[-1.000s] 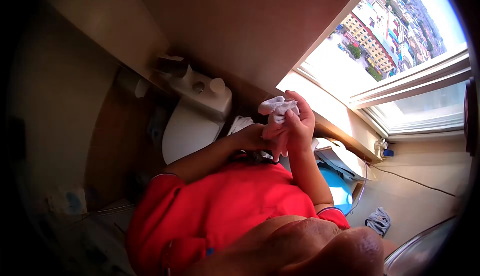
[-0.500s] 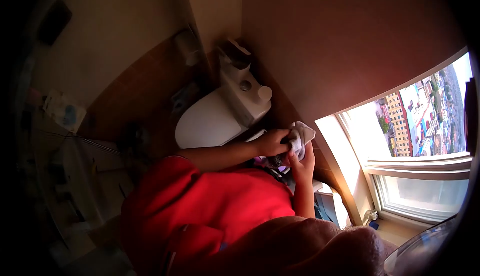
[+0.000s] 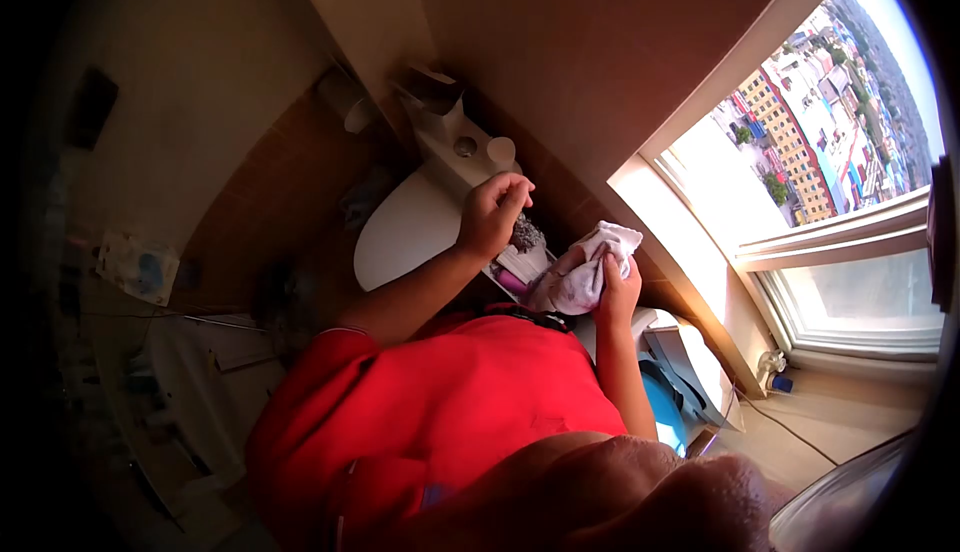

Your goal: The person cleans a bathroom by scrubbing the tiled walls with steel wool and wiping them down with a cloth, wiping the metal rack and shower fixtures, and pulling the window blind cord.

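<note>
My right hand (image 3: 621,287) grips a white cloth (image 3: 575,287) with purplish marks, its thumb pressed on top and the fingers partly hidden behind the folds. The cloth is bunched at the upper end and hangs loosely toward my waist. My left hand (image 3: 490,217) is raised apart from the cloth, over the edge of the toilet (image 3: 410,227); its fingers are curled together, and I see nothing in them. Between the hands, a grey, curly scourer-like clump (image 3: 527,235) and a pink-purple item (image 3: 512,282) lie in front of me.
A bright window (image 3: 850,282) with buildings outside stands on the right. Below it are a white and blue object (image 3: 665,392) and a thin cable (image 3: 790,427). A brown tiled wall (image 3: 580,62) rises ahead. White fixtures sit in shadow on the left.
My left hand has let go of the cloth and moved up and left. The cloth now hangs wider in my right hand. The whole view has shifted, showing more of the window.
</note>
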{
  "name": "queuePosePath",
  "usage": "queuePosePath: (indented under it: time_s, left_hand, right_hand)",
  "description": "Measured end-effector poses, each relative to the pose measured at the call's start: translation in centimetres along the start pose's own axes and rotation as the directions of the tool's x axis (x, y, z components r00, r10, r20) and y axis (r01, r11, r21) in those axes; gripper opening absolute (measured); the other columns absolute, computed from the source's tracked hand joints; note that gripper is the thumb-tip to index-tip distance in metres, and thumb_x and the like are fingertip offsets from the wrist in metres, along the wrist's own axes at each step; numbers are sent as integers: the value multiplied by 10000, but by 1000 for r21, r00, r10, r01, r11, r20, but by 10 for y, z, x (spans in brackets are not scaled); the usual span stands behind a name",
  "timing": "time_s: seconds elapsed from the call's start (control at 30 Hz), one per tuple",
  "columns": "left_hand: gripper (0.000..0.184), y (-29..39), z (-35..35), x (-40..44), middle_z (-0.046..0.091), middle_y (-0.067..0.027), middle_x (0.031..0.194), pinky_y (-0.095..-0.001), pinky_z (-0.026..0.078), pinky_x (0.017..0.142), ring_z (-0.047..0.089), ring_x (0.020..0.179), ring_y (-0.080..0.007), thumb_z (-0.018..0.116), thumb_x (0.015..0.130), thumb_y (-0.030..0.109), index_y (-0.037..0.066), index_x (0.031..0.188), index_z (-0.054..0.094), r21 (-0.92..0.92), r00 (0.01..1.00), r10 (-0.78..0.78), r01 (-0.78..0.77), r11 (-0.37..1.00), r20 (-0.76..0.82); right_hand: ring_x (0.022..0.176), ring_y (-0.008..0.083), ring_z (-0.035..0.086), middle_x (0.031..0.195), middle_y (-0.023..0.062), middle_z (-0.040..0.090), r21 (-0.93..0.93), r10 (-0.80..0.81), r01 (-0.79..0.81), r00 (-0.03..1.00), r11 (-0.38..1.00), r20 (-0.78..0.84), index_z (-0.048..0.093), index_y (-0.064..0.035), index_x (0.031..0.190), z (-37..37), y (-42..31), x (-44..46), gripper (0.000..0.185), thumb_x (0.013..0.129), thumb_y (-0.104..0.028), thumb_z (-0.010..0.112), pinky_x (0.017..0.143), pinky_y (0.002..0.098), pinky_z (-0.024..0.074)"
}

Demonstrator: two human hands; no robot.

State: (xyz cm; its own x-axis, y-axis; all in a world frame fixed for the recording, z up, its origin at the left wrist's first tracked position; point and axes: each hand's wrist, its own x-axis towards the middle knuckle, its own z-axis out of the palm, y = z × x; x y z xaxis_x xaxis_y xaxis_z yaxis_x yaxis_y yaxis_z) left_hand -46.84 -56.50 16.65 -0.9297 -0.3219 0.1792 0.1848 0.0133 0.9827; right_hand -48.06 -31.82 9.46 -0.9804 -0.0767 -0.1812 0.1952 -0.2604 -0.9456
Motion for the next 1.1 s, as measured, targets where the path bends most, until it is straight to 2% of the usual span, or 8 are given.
queuePosePath:
  time_s: [0.2, 0.4, 0.6, 0.7, 0.8, 0.87, 1.0, 1.1]
  left_hand:
    - [209, 61, -2, 75, 590, -16, 767, -231, 421, 694, 532, 729, -78, 545, 984, 171, 9, 890, 638, -83, 985, 173, -172, 982, 13]
    - [197, 30, 21, 60, 601, -14, 727, -236, 431, 650, 547, 693, -77, 571, 965, 147, 9, 855, 657, -92, 984, 107, -95, 991, 141]
    - [197, -35, -16, 35, 603, -21, 672, -246, 439, 612, 557, 638, -77, 587, 941, 137, 4, 814, 657, -23, 988, -44, 48, 999, 145]
    - [229, -56, -48, 28, 607, -24, 674, -245, 432, 630, 555, 644, -86, 572, 957, 167, -7, 831, 654, -114, 971, -202, 217, 969, 129]
    - [250, -69, -75, 18, 608, -27, 675, -249, 434, 646, 562, 652, -95, 567, 957, 189, -12, 835, 652, -95, 944, -313, 323, 942, 105]
    - [245, -72, -85, 6, 611, -31, 675, -253, 439, 650, 565, 652, -97, 574, 951, 190, -7, 829, 653, -62, 938, -339, 344, 937, 79]
    - [243, -84, -97, -14, 615, -30, 669, -257, 448, 647, 571, 648, -100, 582, 948, 192, 1, 819, 658, -45, 909, -410, 413, 909, 74]
    - [240, -102, -101, -24, 618, -28, 666, -261, 455, 644, 578, 648, -102, 586, 947, 191, 3, 817, 660, -47, 906, -411, 417, 908, 97]
  right_hand:
    - [1057, 162, 572, 1197, 78, 598, 166, -49, 48, 999, 985, 1, 517, 4, 1294, -24, 24, -26, 395, 981, -232, 566, 912, 307, 464]
    - [1022, 161, 594, 1144, 80, 623, -31, -113, 109, 979, 994, -169, 538, 3, 1251, -32, -4, -19, 353, 956, -180, 598, 910, 308, 473]
    - [950, 163, 620, 1083, 93, 650, -179, -446, 414, 868, 893, -218, 566, 12, 1231, -4, -158, 26, 374, 933, -199, 649, 823, 279, 499]
    - [1010, 220, 643, 1148, 142, 641, -245, -793, 756, 555, 607, -252, 528, 35, 1267, 38, -250, 47, 453, 943, -262, 640, 896, 349, 538]
    - [1028, 270, 661, 1152, 156, 658, -127, -923, 952, 301, 278, 239, 578, 55, 1209, 81, -347, 71, 415, 915, -239, 592, 918, 420, 542]
    - [1122, 281, 617, 1193, 136, 651, -540, -772, 683, -56, -492, 633, 624, 4, 1201, 111, -397, 113, 370, 913, -227, 593, 990, 421, 493]
    - [1312, 354, 496, 1358, 139, 586, -582, -614, 206, -353, -787, 706, 640, -77, 1238, 199, -424, 155, 389, 853, -112, 679, 1083, 437, 401]
    - [1346, 376, 460, 1389, 145, 560, -567, -564, 83, -290, -820, 773, 638, -97, 1245, 210, -386, 169, 437, 814, -147, 686, 1097, 524, 367]
